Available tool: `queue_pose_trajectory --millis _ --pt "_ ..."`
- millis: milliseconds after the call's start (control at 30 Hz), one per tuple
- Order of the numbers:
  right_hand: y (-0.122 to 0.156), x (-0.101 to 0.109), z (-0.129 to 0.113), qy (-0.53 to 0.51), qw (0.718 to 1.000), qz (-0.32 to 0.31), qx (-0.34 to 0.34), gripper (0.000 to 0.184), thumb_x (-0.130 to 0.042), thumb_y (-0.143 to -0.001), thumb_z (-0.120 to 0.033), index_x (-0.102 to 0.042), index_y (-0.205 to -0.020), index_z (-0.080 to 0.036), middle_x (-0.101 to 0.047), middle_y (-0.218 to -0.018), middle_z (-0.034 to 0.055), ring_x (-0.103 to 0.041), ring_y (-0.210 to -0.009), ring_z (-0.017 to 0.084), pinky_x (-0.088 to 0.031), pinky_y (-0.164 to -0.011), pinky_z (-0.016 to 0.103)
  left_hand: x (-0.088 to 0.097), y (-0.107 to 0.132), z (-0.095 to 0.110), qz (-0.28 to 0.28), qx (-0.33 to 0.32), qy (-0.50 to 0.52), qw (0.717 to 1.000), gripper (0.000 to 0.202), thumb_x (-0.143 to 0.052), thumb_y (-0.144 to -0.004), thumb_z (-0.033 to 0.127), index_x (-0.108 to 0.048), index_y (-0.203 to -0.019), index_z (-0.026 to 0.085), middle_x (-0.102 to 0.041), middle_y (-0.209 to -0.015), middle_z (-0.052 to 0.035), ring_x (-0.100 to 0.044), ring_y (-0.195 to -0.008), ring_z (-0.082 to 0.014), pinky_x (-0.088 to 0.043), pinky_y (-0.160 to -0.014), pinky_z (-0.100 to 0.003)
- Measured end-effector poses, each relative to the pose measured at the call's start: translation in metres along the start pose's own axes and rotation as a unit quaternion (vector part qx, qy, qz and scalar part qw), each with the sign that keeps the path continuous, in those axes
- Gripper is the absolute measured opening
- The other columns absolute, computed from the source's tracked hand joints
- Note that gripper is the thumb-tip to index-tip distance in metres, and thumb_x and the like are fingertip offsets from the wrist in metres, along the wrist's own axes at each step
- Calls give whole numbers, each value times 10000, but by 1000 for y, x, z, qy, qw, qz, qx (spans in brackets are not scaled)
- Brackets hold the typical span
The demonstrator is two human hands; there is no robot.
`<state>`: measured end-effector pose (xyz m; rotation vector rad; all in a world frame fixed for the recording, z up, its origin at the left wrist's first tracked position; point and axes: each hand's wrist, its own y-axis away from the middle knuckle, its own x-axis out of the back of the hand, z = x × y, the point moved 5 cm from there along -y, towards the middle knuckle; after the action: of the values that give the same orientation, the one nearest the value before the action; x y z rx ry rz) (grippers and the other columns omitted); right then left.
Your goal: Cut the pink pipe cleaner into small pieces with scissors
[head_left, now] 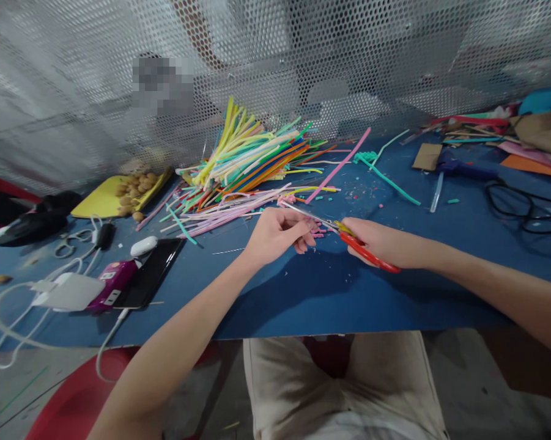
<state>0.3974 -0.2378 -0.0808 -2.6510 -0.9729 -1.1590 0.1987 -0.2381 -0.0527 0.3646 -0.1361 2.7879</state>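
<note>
My right hand (373, 241) is closed around the red and yellow handles of a pair of scissors (361, 245). Their silver blades point left and reach across the fingers of my left hand (282, 232). My left fingers are curled together, with a small curled pink pipe cleaner (287, 200) showing at their far side near the blade tips. What lies inside the fingers is partly hidden. Short pink cut pieces (320, 232) lie on the table between the two hands. A long pink pipe cleaner (339, 165) slants away just beyond them.
A large heap of coloured pipe cleaners (252, 159) lies behind my hands. On the left are a phone (158, 275), a purple power adapter (114, 284), white cables and small scissors (71, 243). A glue gun (468, 168) and black cord (523, 208) lie right. Perforated metal mesh (348, 55) stands behind.
</note>
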Motion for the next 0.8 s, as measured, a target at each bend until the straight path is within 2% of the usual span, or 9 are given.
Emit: queue_pose_trajectory --millis 100,167,267,333,400,467,567,667,800 --pt "-3 -3 2 -32 999 -12 -4 134 -504 -913 -280 -423 -812 -242 -553 -678 -14 -457 -551 139 -342 -540 282 2 -1 -2 -2 -9 -3 1000 338 -733 -838 438 -727 -797 102 -733 -671 -81 -626 -480 -107 -548 -486 -204" --pt "-8 -2 6 -52 999 2 4 145 -523 -901 -292 -423 -807 -243 -542 -663 -18 -440 -549 140 -338 -538 285 4 -4 -5 5 -19 -16 1000 367 -716 -853 474 -733 -845 107 -744 -716 -83 -634 -505 -111 -560 -506 -216" --pt "-18 5 15 -72 995 63 37 180 -579 -869 -319 -432 -802 -238 -498 -657 -27 -413 -576 138 -333 -551 286 10 -10 -10 19 -29 -47 998 417 -669 -885 518 -747 -992 123 -764 -833 -87 -653 -573 -124 -580 -560 -247" --pt "-24 10 24 -103 989 105 29 199 -598 -856 -348 -437 -815 -238 -437 -649 -42 -384 -566 131 -324 -543 287 14 -15 -13 30 -51 -103 993 417 -633 -913 516 -753 -1058 144 -770 -928 -89 -661 -639 -133 -574 -602 -258" --pt "-29 13 31 -162 978 132 17 186 -583 -859 -359 -440 -839 -242 -378 -631 -56 -352 -537 124 -307 -521 286 17 -19 -13 49 -99 -198 974 362 -613 -936 481 -774 -1044 176 -770 -987 -79 -669 -733 -149 -557 -663 -266" --pt "-31 15 34 -215 964 156 18 197 -594 -849 -367 -440 -856 -245 -344 -622 -64 -325 -518 118 -288 -505 281 19 -23 -14 69 -147 -291 943 293 -615 -945 431 -793 -1017 210 -771 -994 -60 -666 -806 -163 -536 -734 -282" --pt "-33 16 36 -260 950 170 23 271 -659 -809 -386 -428 -855 -249 -325 -611 -76 -292 -498 106 -252 -490 271 21 -26 -22 72 -170 -347 919 239 -627 -944 393 -800 -1016 245 -772 -997 -37 -660 -816 -165 -514 -792 -302" --pt "-32 16 34 -257 950 174 34 306 -685 -791 -397 -423 -838 -245 -336 -611 -78 -306 -502 102 -260 -496 270 23 -29 -29 65 -160 -357 918 240 -634 -936 415 -803 -1008 261 -776 -983 -28 -651 -783 -159 -491 -761 -295" --pt "-31 18 32 -195 962 186 40 303 -690 -783 -409 -454 -846 -230 -381 -630 -71 -354 -533 107 -311 -540 284 25 -29 -34 71 -118 -364 921 227 -682 -892 443 -809 -965 269 -769 -854 -10 -572 -651 -133 -421 -634 -262"
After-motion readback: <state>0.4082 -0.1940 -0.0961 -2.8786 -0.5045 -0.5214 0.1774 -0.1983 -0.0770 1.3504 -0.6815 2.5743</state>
